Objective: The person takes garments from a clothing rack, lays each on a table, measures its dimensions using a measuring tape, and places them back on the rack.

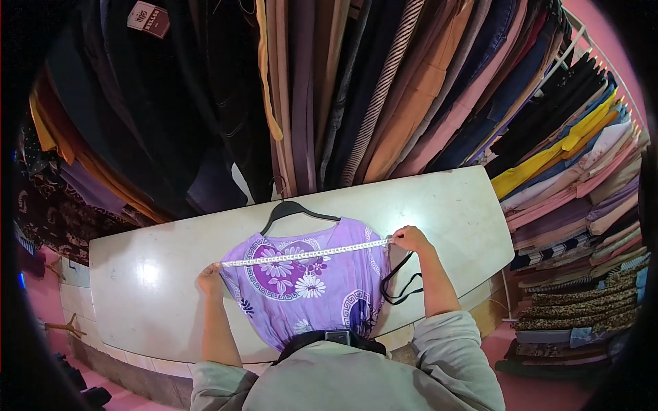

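A purple garment (274, 315) with white and dark floral prints lies on the white table, a black hanger (299, 207) in its neck. Across its upper part stretches a white measuring tape (301, 255), pulled straight. At its left end, my left hand (210, 278) pinches the tape beside the garment's left edge. My right hand (409, 238) is closed on the other end, near the right edge. A black strap (396, 296) loops down below my right hand, over the table; whether it joins anything I cannot tell. The garment's lower part is hidden by my body.
The white table (157, 308) spans the view under the garment. Behind it hang many trousers (411, 96) in a dense row. More clothes hang on a rack (569, 164) at the right. At the far left are dark patterned garments (68, 205).
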`<action>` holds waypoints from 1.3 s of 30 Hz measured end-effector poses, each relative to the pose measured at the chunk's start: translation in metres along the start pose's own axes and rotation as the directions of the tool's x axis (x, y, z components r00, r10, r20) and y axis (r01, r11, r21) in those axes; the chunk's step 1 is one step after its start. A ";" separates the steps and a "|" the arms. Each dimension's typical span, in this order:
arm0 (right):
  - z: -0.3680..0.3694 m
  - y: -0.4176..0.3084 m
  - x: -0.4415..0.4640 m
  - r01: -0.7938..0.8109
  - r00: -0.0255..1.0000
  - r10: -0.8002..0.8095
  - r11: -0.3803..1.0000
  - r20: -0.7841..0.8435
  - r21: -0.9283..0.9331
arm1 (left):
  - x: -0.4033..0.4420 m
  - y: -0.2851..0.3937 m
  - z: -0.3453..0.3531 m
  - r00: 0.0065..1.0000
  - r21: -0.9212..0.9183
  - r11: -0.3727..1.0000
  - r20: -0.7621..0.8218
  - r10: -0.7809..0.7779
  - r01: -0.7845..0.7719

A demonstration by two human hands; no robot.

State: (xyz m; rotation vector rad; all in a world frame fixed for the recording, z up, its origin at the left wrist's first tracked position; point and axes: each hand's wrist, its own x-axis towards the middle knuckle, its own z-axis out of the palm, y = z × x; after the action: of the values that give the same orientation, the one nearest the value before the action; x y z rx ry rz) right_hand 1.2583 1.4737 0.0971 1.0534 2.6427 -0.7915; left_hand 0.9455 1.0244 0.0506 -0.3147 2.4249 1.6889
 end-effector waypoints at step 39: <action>-0.019 0.058 -0.190 -0.085 0.538 0.356 0.925 -0.764 0.371 | -0.151 0.000 -0.004 0.564 0.467 0.317 0.715 0.414 -0.825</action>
State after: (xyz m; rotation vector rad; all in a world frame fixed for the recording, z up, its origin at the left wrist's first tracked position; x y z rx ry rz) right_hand 1.4370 1.4089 0.1569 2.2970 3.0021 -0.7577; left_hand 1.0904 1.0318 0.0912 1.2438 2.6699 0.4536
